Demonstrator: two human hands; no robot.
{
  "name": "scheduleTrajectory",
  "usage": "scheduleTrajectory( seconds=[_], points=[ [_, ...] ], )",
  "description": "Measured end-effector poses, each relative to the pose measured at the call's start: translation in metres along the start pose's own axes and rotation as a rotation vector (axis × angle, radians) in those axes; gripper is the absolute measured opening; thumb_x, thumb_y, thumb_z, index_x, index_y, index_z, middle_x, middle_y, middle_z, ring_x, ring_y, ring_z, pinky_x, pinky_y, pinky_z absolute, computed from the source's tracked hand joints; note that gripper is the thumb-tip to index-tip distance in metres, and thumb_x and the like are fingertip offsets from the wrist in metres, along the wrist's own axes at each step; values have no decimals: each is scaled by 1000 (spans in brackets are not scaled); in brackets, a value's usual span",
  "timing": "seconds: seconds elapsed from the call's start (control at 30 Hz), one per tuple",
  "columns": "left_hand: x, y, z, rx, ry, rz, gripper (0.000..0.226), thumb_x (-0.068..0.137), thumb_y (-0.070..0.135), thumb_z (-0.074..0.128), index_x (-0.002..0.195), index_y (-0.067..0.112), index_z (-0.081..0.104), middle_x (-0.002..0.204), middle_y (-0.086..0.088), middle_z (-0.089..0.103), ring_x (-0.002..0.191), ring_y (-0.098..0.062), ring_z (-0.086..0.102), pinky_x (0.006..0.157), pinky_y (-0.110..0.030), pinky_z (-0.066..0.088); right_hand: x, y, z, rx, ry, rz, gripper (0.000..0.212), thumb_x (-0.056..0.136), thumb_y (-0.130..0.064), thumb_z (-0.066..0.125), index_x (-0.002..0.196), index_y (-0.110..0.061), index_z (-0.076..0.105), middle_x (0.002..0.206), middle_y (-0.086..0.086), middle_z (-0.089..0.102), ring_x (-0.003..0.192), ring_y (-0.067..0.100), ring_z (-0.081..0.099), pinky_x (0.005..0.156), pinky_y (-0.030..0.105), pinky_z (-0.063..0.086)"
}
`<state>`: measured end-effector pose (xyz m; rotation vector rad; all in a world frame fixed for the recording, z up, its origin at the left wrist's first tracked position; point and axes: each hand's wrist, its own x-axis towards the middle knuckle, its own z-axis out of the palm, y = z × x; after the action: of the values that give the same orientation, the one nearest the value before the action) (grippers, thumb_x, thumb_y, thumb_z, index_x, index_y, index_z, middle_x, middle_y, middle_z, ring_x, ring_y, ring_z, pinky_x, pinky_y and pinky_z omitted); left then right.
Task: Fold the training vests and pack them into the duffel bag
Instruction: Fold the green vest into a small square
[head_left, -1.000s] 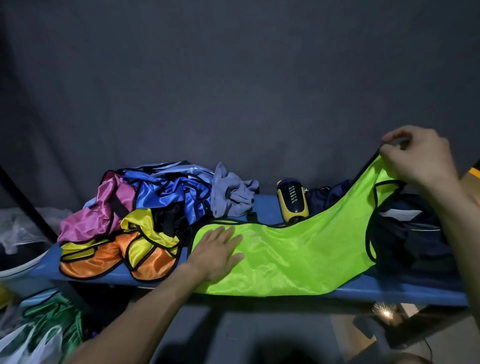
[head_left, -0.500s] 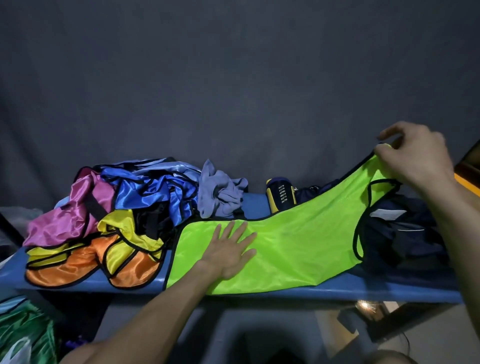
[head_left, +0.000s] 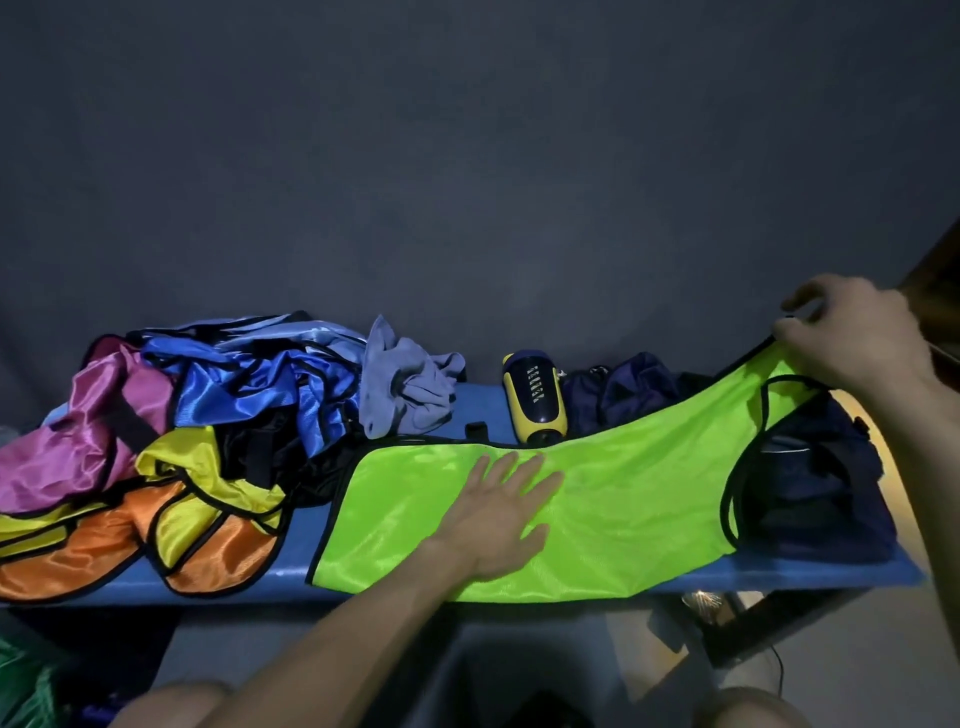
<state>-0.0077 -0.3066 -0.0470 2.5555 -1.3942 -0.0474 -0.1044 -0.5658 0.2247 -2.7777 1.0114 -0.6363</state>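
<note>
A person stands at a blue tabletop (head_left: 291, 582) against a dark grey backdrop, seen from a camera on their head. A bright green training vest (head_left: 639, 499) lies stretched across the middle and right of the tabletop. The left hand (head_left: 501, 514) presses flat on the vest's near left part, its fingers (head_left: 519, 470) straight and spread, gripping nothing. The right hand (head_left: 852, 338) is raised at the far right, its fingers curled and pinching the vest's shoulder edge, lifting that end clear of the surface. Under the lifted end sits a dark navy duffel bag (head_left: 815, 488). At the left, a loose heap of other vests (head_left: 156, 452) in pink, blue, yellow and orange waits unfolded, just beside the green one. A grey cloth (head_left: 405, 384) and a yellow and navy bottle (head_left: 535, 400) lie at the far edge. The fabric looks glossy and slippery, so it may slide from under the flat palm or out of the pinch and bunch up. The vest's near edge overhangs the tabletop slightly and could pull the cloth off toward the floor.
</note>
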Motion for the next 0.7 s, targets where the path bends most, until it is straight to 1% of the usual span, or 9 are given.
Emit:
scheduleTrajectory(
  seconds=[0.1,0.2,0.33,0.4,0.47,0.53,0.6,0.67,0.7],
  points=[
    [13,31,2,-85,62,28,63,107,54,24,160,43,-10,172,2,-1,157,-28,2,127,-53,-4,-3,-7,-4,13,2,-48,22,90,-26,67,110,-17,69,106,21,69,98,43,63,87,52,57],
    [30,50,1,-104,49,13,62,107,55,22,160,43,-9,172,0,1,157,-31,7,127,-54,1,-9,-20,-13,70,15,-91,20,90,-27,67,108,-19,69,104,16,70,98,41,63,86,51,57],
    [29,48,-5,-188,114,32,68,106,47,40,162,37,4,171,-2,11,155,-28,14,127,-46,9,-24,-57,-19,182,16,-176,24,87,-26,65,110,-21,71,97,10,67,106,39,60,88,44,52],
    [16,38,-11,-347,173,22,63,104,34,51,161,32,23,167,1,27,151,-21,26,125,-39,20,-33,-84,-10,205,3,-252,26,86,-24,66,111,-19,71,99,13,69,107,39,61,90,42,49],
    [-4,22,-18,-596,227,-68,45,100,16,55,144,25,55,146,3,58,131,-16,53,114,-34,41,-44,-115,9,215,-44,-325,29,85,-23,65,113,-19,70,106,14,71,108,39,62,91,40,49],
    [-26,0,-32,-932,239,-261,30,99,3,53,118,18,72,115,1,75,97,-16,70,91,-37,57,-59,-147,37,205,-143,-370,31,86,-22,63,117,-20,68,113,15,71,112,40,60,91,39,48],
    [-45,-27,-54,-1201,242,-468,25,102,1,49,105,11,72,100,-7,77,78,-20,71,72,-36,58,-74,-176,74,174,-253,-411,32,87,-21,62,119,-18,64,118,19,67,113,43,59,89,39,48],
    [-65,-57,-72,-1346,215,-611,23,104,6,47,101,8,70,95,-11,76,74,-23,69,65,-35,55,-93,-202,111,138,-349,-450,29,88,-19,61,117,-14,62,118,21,65,112,44,59,86,40,49],
    [-77,-70,-77,-1362,179,-648,24,104,8,47,100,7,70,91,-11,76,73,-24,68,64,-34,54,-103,-212,128,123,-394,-474,28,89,-16,60,116,-12,61,115,20,64,111,43,60,84,40,48]
  ],
)
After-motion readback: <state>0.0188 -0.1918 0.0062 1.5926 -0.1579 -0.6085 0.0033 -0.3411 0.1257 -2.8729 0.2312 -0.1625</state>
